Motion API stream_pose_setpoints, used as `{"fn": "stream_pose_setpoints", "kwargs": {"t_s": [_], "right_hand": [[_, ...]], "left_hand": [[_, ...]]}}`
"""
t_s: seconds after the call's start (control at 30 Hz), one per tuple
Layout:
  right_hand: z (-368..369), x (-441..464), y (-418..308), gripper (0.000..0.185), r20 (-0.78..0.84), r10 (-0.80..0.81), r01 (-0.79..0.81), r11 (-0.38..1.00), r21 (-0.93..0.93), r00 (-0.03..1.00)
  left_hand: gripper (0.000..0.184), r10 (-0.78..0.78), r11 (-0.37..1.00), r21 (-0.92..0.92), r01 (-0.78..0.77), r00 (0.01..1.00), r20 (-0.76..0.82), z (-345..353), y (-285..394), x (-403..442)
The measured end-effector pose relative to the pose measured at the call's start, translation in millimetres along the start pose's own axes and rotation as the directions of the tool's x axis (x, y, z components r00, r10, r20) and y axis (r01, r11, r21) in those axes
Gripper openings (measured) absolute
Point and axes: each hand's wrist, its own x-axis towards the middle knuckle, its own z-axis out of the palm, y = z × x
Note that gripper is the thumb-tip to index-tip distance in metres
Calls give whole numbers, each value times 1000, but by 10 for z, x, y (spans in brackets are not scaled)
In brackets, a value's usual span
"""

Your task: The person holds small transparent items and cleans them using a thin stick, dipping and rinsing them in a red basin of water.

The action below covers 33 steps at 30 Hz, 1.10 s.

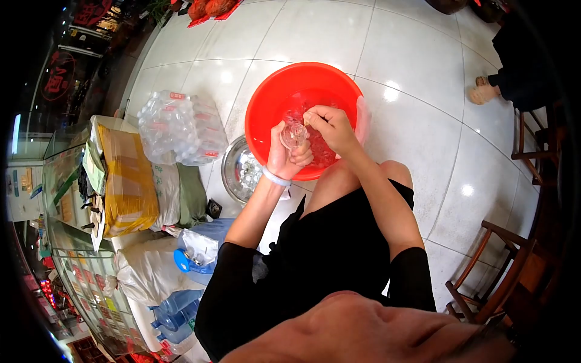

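My left hand (288, 154), with a pale bracelet at the wrist, is closed around a small clear round vessel (294, 135), its round end facing up. Right beside it, the fingers of my right hand (333, 128) are pinched together at the vessel's edge; whatever they hold is too small to make out. Both hands are over a red basin (266, 97) in front of my knees. Inside the basin lie several clear, shiny pieces, apparently in water.
Left of the basin stands a metal bowl (229, 175) with clear pieces inside. Shrink-wrapped bottles (181, 127), a taped box (130, 181) and a large blue water jug (209, 242) line the left. Wooden chairs (496, 272) and another person's foot (483, 92) are at right.
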Motion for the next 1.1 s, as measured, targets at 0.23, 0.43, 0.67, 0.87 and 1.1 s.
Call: {"fn": "stream_pose_setpoints", "kwargs": {"t_s": [0.23, 0.43, 0.67, 0.87, 1.1], "right_hand": [[36, -47, -7, 18, -3, 176, -171, 959, 225, 984], [64, -51, 8, 18, -82, 269, -235, 926, 297, 959], [28, -20, -87, 17, -205, 119, -90, 986, 142, 972], [48, -53, -95, 15, -150, 17, -9, 999, 49, 988], [86, -74, -48, 10, -5, -264, 256, 941, -220, 965]], "left_hand": [[53, 78, 993, 84, -78, 997, 2, -24, 0, -28], [45, 253, 904, 372, -210, 965, -71, 37, 14, -19], [45, 243, 947, 185, -262, 963, 118, 6, 45, -9], [51, 103, 986, 122, -111, 992, 68, -46, 60, -56], [48, 73, 988, 135, -75, 997, 16, 5, 28, -23]]}}
